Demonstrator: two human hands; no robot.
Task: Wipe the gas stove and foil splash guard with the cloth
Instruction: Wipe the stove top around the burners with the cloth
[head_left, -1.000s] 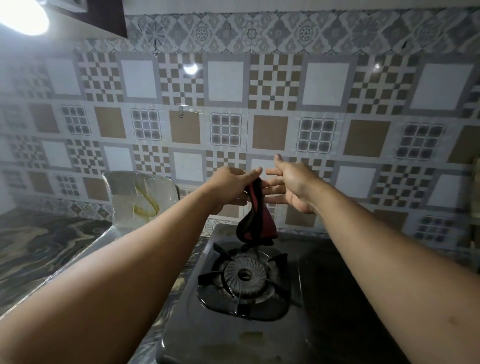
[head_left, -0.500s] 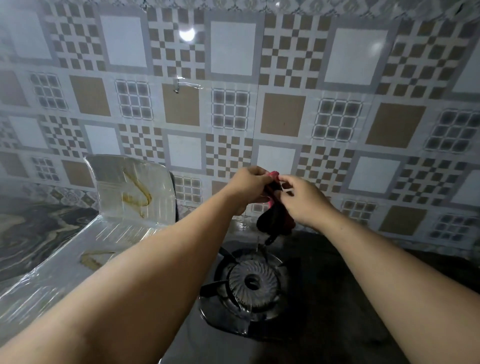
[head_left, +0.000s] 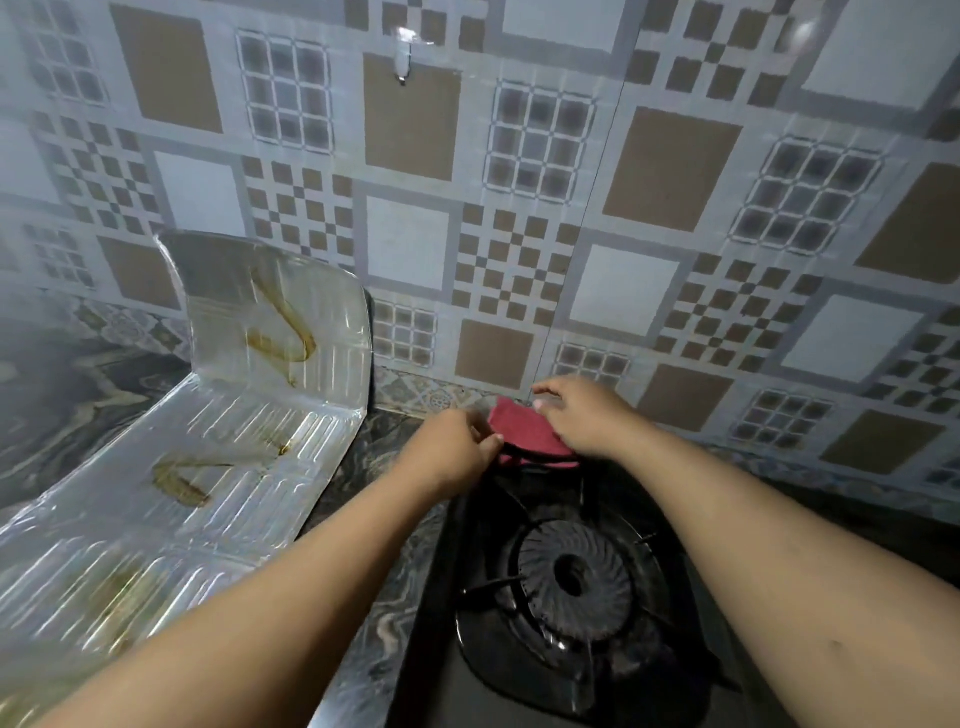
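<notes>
A red cloth (head_left: 522, 431) with a dark edge lies at the back rim of the black gas stove (head_left: 467, 670), behind its round burner (head_left: 574, 579). My left hand (head_left: 454, 449) pinches the cloth's left edge. On top of the cloth rests my right hand (head_left: 584, 415), fingers spread and pressing it down. The foil splash guard (head_left: 228, 431) stands to the left of the stove, bent from the counter up against the wall, with brown grease streaks on it.
A patterned tile wall (head_left: 519, 208) rises right behind the stove, with a small hook (head_left: 402, 60) high up. Dark marbled counter (head_left: 384, 597) shows between the foil and the stove and at the far left.
Both hands have come down from mid-air with the cloth to the stove's back edge. The cloth went from hanging bunched to lying spread under my right hand. The view tilted downward.
</notes>
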